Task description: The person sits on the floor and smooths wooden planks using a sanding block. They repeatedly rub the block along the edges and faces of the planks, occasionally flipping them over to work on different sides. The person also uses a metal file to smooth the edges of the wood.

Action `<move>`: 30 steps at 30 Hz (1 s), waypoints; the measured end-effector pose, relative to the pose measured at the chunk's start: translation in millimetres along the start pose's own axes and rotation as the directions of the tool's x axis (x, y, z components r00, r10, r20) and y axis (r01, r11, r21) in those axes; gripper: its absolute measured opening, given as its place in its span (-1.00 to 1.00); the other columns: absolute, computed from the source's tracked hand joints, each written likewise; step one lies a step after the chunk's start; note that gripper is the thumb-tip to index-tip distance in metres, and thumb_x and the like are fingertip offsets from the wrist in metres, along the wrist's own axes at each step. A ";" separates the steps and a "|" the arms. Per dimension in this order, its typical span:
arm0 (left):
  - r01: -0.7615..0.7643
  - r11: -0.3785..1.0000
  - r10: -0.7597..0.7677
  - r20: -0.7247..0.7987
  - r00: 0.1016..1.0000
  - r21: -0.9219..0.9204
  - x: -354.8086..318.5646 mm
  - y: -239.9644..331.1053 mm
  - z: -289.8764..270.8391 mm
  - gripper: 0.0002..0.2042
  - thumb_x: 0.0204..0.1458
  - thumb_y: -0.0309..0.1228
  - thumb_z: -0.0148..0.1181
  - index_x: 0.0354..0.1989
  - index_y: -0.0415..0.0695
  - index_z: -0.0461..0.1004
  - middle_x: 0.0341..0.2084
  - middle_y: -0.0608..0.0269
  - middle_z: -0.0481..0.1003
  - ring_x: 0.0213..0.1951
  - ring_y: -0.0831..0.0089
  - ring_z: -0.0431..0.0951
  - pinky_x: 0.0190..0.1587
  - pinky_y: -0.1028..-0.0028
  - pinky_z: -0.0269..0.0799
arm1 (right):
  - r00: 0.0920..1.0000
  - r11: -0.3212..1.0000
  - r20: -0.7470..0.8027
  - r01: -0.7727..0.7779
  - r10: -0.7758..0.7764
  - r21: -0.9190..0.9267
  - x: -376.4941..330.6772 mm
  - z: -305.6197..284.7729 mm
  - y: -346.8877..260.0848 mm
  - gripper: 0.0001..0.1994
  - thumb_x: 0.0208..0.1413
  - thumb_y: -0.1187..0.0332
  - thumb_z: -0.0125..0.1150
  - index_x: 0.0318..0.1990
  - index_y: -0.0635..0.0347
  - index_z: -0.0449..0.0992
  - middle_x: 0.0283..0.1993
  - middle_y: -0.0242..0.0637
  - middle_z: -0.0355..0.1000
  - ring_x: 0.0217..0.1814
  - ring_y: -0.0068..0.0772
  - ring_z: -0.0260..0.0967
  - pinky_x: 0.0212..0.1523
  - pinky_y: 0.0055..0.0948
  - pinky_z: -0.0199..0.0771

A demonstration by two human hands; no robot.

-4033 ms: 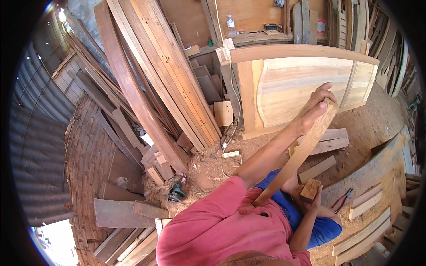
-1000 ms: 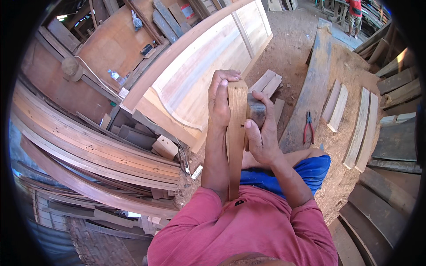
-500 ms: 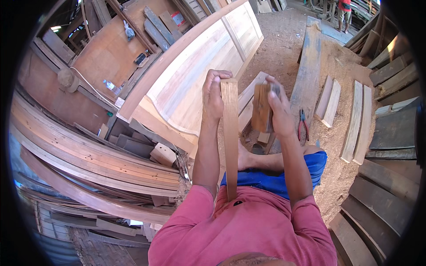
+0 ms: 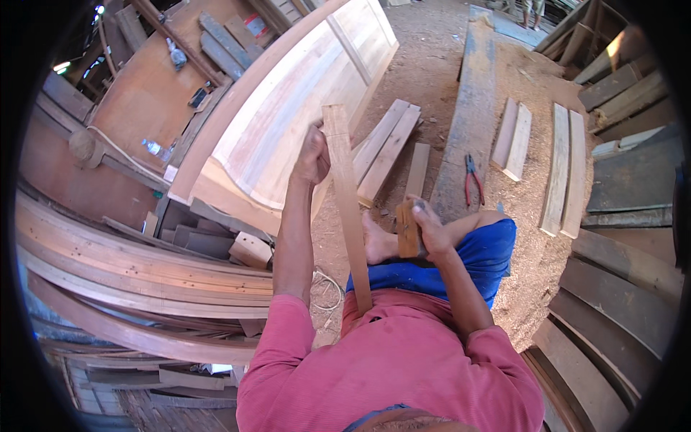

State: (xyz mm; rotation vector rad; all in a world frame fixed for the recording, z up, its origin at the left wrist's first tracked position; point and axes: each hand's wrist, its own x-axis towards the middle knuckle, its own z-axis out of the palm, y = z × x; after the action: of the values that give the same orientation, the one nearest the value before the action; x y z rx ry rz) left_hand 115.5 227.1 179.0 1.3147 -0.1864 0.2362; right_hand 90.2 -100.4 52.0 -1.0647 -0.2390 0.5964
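Down drops our block [image 4: 408, 234], clasped in our right hand [image 4: 433, 232], while our left hand [image 4: 313, 155] clamps the board [image 4: 347, 201] near its far end, likely steadying it.

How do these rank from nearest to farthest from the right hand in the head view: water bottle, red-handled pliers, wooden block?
1. Wooden block: held in the right hand.
2. Red-handled pliers: ahead, slightly right.
3. Water bottle: far off, upper left.
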 end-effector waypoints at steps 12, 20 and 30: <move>-0.367 0.930 0.364 -0.062 0.929 -0.034 15.9 87.0 94.2 -0.21 0.07 0.14 0.45 0.27 -0.22 0.37 0.03 0.15 0.57 0.10 0.27 0.59 0.18 0.25 0.52 | 0.970 0.924 -0.242 0.064 0.031 0.376 -61.9 -73.0 -22.6 -0.49 0.53 0.09 -0.07 0.48 0.10 0.17 0.10 -0.18 0.51 0.00 -0.25 0.60 0.02 -0.23 0.68; -0.365 0.623 0.620 -0.153 0.769 0.692 17.5 -46.7 149.5 -0.42 0.08 -0.21 0.53 0.16 -0.23 0.41 -0.02 0.11 0.52 0.00 0.24 0.56 0.10 0.28 0.50 | 0.969 0.887 -0.238 0.167 -0.067 0.430 -39.3 -68.2 -39.8 -0.51 0.54 0.07 -0.08 0.48 0.03 0.20 0.13 -0.19 0.51 0.05 -0.13 0.59 0.06 -0.11 0.68; -0.293 0.807 0.352 -0.020 0.936 0.512 -104.6 -192.4 195.1 -0.36 -0.13 -0.59 0.51 0.20 -0.20 0.40 0.24 -0.20 0.49 0.40 -0.02 0.40 0.39 0.15 0.34 | 0.949 0.879 -0.282 0.249 -0.139 0.406 -34.9 -65.0 -38.8 -0.50 0.56 0.15 -0.16 0.45 0.30 0.20 0.34 -0.08 0.41 0.35 -0.22 0.45 0.36 -0.22 0.48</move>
State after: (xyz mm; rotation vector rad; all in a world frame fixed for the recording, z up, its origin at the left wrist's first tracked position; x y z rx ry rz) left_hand 67.8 -14.2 19.4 1.7828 -0.2636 0.6896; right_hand 104.9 -182.3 58.2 -0.6551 0.0099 0.3069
